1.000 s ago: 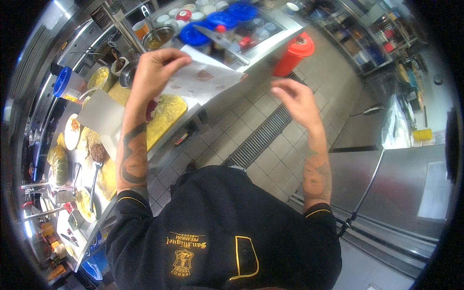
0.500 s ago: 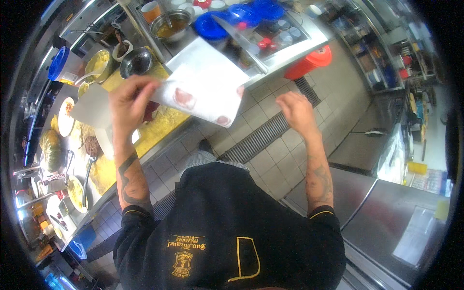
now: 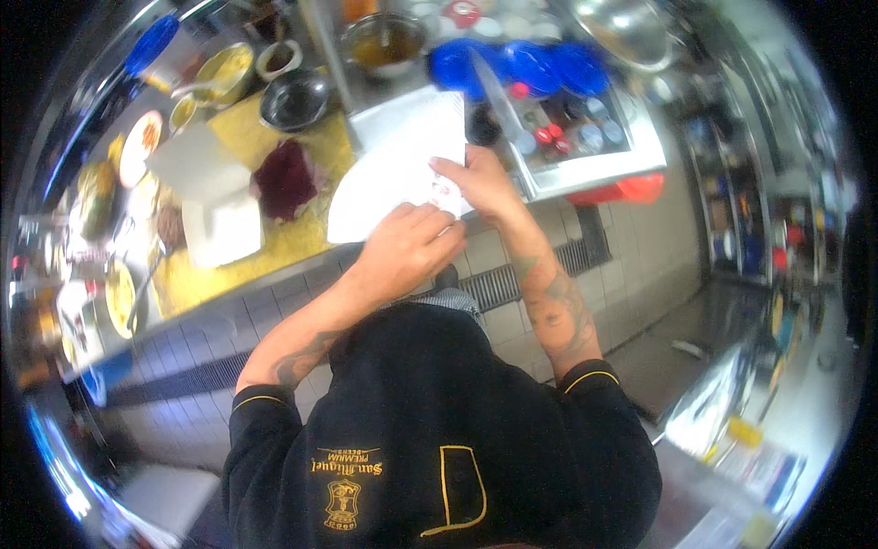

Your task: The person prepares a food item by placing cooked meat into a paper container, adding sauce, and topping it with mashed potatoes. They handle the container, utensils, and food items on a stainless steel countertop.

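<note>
White paper, two hands at it, three blue lids

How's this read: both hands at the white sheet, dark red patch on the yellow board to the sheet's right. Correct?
Not quite: the dark red patch is to the left of the white sheet, as the head view shows. It is on the yellow board, with left hand and right hand at the sheet.

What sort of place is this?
Probably a restaurant or other commercial kitchen: a yellow cutting board on a long counter, round blue lids grouped beside small containers, and a slotted drain in the tiled floor.
</note>
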Motion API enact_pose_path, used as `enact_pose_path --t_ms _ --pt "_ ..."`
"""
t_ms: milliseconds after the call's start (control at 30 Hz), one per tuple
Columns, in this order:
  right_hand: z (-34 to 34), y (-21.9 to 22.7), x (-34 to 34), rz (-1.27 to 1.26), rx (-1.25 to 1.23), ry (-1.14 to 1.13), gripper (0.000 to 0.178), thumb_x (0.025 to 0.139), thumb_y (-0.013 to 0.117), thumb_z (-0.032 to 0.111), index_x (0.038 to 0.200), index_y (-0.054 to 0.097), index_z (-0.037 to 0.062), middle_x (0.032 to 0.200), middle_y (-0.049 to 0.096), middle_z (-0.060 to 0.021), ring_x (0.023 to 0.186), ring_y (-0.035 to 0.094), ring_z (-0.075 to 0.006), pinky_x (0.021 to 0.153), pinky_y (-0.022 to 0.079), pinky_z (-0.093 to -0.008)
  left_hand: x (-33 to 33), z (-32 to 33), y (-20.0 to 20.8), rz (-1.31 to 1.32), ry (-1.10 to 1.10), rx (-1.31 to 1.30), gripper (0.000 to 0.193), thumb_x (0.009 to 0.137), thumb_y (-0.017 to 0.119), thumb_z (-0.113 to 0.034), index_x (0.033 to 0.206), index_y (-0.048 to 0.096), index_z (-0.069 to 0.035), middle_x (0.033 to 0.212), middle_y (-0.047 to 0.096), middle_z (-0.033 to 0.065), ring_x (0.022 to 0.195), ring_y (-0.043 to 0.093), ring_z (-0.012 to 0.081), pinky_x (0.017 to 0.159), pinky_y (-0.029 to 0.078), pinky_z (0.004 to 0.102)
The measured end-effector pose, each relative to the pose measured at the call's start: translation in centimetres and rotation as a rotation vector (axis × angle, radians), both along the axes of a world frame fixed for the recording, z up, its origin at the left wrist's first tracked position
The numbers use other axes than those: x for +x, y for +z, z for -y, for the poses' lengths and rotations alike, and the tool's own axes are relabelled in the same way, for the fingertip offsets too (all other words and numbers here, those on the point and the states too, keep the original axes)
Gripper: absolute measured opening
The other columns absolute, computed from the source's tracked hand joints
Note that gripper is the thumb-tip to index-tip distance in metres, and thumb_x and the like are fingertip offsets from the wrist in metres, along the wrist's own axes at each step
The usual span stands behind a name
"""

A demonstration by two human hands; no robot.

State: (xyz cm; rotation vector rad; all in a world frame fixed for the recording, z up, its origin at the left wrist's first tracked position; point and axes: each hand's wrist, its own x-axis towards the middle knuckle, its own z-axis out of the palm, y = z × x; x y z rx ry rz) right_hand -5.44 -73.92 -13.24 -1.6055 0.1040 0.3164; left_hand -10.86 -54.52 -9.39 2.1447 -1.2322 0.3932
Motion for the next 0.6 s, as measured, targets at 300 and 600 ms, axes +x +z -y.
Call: enact_pose_path --t_ms 300,600 --pt "7.0 -11.3 9.8 0.255 -0.619 0.385 0.049 0.088 0.076 0.036 0.122 0.072 0.0003 0.109 0.076 -0.0204 0.095 0.073 -0.0358 0.086 0.055 -0.0443 4.9 6.9 -12.5 -0.11 0.583 0.06 0.053 0.09 0.077 -0.025 0.136 0.062 -0.004 0.141 0.057 0.0257 0.134 0.051 0.0456 0.112 0.043 0.0506" --pt "18.5 -10.5 -0.2 0.215 -1.084 -0.078 0.05 0.085 0.075 0.044 0.107 0.07 -0.0006 0.11 0.069 -0.0225 0.107 0.067 -0.0439 0.089 0.055 -0.0534 5.5 6.6 -17.6 -0.266 0.581 0.199 0.064 0.094 0.071 -0.034 0.147 0.053 -0.003 0.156 0.045 0.0251 0.15 0.036 0.0447 0.124 0.027 0.0548"
